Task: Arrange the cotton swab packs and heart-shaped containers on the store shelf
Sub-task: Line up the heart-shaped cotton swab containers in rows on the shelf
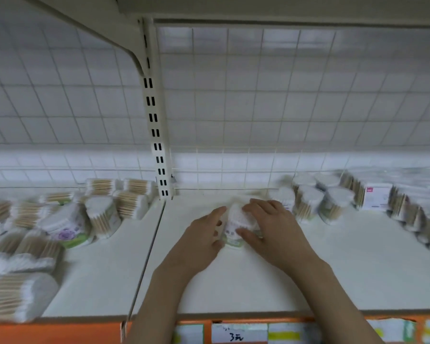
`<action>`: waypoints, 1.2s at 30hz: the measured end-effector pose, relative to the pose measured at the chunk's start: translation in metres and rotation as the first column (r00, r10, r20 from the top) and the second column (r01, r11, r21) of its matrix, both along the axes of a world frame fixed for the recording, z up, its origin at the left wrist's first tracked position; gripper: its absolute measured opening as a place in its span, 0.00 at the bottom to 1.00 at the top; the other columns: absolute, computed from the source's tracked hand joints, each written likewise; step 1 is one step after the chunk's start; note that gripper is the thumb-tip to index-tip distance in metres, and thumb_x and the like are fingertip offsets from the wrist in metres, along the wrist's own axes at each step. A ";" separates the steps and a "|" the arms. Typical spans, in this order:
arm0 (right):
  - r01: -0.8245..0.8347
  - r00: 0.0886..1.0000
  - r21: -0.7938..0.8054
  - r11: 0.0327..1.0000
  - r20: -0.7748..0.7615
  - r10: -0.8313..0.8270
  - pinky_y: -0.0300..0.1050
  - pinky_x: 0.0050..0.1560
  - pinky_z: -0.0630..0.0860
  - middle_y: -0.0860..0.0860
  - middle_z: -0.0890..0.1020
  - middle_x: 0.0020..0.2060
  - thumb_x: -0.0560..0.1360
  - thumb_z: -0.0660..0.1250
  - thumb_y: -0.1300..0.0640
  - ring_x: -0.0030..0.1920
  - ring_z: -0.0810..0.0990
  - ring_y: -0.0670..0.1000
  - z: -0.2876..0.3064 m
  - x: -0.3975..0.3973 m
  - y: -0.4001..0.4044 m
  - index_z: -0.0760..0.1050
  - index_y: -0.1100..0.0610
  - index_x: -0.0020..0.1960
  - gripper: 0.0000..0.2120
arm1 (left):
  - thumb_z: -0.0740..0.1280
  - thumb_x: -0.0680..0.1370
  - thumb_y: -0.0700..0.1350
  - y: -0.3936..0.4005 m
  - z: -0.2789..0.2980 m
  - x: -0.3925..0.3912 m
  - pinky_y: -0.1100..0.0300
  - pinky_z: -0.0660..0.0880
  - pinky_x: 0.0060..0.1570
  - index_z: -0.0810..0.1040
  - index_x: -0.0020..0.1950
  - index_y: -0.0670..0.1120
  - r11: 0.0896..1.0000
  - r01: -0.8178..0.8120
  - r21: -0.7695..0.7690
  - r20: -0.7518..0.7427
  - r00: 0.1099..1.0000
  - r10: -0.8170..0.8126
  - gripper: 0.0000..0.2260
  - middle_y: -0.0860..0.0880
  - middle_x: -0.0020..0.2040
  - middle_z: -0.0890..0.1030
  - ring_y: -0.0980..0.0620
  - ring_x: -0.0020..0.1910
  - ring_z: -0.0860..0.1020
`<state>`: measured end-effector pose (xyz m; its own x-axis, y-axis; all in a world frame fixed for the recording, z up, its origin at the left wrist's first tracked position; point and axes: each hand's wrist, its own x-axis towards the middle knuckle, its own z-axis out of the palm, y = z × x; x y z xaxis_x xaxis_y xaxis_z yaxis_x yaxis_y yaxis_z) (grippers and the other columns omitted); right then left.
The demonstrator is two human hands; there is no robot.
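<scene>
A heart-shaped container of cotton swabs (235, 225) stands on the white shelf (308, 269), just right of the divider seam. My left hand (204, 237) holds its left side and my right hand (268, 224) curls over its top and right side. More heart-shaped containers (318, 202) stand in a cluster at the back right. Loose heart-shaped containers (67, 227) and cotton swab packs (132, 194) lie jumbled on the left shelf section. The view is blurred.
A slotted upright post (157, 135) and wire grid back panel (283, 108) close the rear. Boxed and bagged swab packs (375, 196) line the right edge. Big swab packs (15, 294) lie at the front left. An orange price rail (238, 331) runs along the front.
</scene>
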<state>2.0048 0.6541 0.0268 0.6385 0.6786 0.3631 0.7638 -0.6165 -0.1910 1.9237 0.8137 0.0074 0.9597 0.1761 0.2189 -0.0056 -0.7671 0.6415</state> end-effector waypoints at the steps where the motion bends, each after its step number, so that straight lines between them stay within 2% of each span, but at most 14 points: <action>1: 0.034 0.999 0.009 0.999 0.006 -0.034 0.52 0.49 0.76 0.52 0.81 0.53 0.67 0.65 0.44 0.52 0.79 0.58 -0.001 0.002 -0.006 0.78 0.55 0.54 0.20 | 0.66 0.76 0.40 -0.003 -0.001 0.001 0.66 0.70 0.54 0.61 0.73 0.50 1.000 -0.007 0.011 -0.001 1.000 0.007 0.27 0.48 0.62 0.73 0.56 0.50 0.73; 4: 0.089 0.996 0.012 0.996 0.031 -0.089 0.53 0.45 0.79 0.53 0.82 0.50 0.66 0.67 0.44 0.48 0.80 0.59 -0.001 0.008 -0.017 0.78 0.56 0.51 0.19 | 0.66 0.76 0.43 -0.009 -0.005 0.002 0.62 0.70 0.58 0.63 0.72 0.51 0.999 -0.039 0.036 -0.015 0.999 0.040 0.25 0.49 0.62 0.73 0.54 0.55 0.73; 7: 0.132 0.991 -0.013 0.991 0.037 -0.131 0.52 0.52 0.74 0.53 0.80 0.54 0.69 0.69 0.46 0.54 0.77 0.59 0.001 0.010 -0.024 0.77 0.56 0.55 0.19 | 0.66 0.77 0.45 -0.015 -0.008 0.002 0.63 0.68 0.59 0.63 0.72 0.51 0.996 -0.061 0.071 -0.023 0.998 0.063 0.25 0.50 0.63 0.72 0.53 0.59 0.72; 10: 0.178 0.984 -0.036 0.983 0.018 -0.177 0.49 0.59 0.67 0.51 0.75 0.60 0.73 0.66 0.46 0.61 0.71 0.57 0.004 0.011 -0.027 0.74 0.54 0.61 0.20 | 0.66 0.77 0.46 -0.019 -0.007 0.002 0.63 0.67 0.61 0.63 0.72 0.51 0.994 -0.079 0.082 -0.032 0.996 0.081 0.25 0.51 0.65 0.72 0.53 0.63 0.71; 18: 0.269 0.963 -0.046 0.962 0.000 -0.269 0.48 0.62 0.64 0.53 0.71 0.64 0.76 0.62 0.48 0.65 0.67 0.57 0.001 0.031 -0.019 0.70 0.55 0.64 0.19 | 0.65 0.77 0.48 -0.017 -0.001 -0.004 0.63 0.68 0.59 0.64 0.71 0.51 0.986 -0.123 0.110 -0.038 0.991 0.128 0.23 0.52 0.64 0.72 0.53 0.60 0.72; 26: 0.293 0.956 -0.085 0.952 0.036 -0.291 0.50 0.60 0.66 0.55 0.73 0.62 0.76 0.61 0.48 0.62 0.69 0.58 0.000 0.048 -0.007 0.71 0.57 0.62 0.19 | 0.65 0.77 0.48 -0.004 0.000 -0.018 0.63 0.67 0.60 0.64 0.71 0.51 0.974 -0.187 0.132 -0.077 0.977 0.198 0.23 0.52 0.64 0.71 0.53 0.60 0.72; 31: 0.321 0.947 -0.104 0.941 0.060 -0.316 0.49 0.63 0.63 0.53 0.72 0.64 0.77 0.59 0.46 0.64 0.67 0.57 0.000 0.050 -0.001 0.69 0.55 0.65 0.20 | 0.65 0.77 0.48 -0.001 0.001 -0.023 0.63 0.67 0.61 0.64 0.71 0.51 0.970 -0.197 0.142 -0.091 0.973 0.210 0.23 0.52 0.64 0.71 0.53 0.62 0.71; 36: 0.323 0.946 -0.072 0.944 0.017 -0.323 0.51 0.69 0.57 0.54 0.64 0.71 0.77 0.60 0.45 0.71 0.60 0.57 -0.001 0.043 0.003 0.63 0.53 0.71 0.25 | 0.65 0.77 0.49 0.007 0.000 -0.031 0.64 0.67 0.59 0.65 0.71 0.51 0.963 -0.219 0.159 -0.087 0.968 0.235 0.23 0.52 0.65 0.71 0.53 0.62 0.71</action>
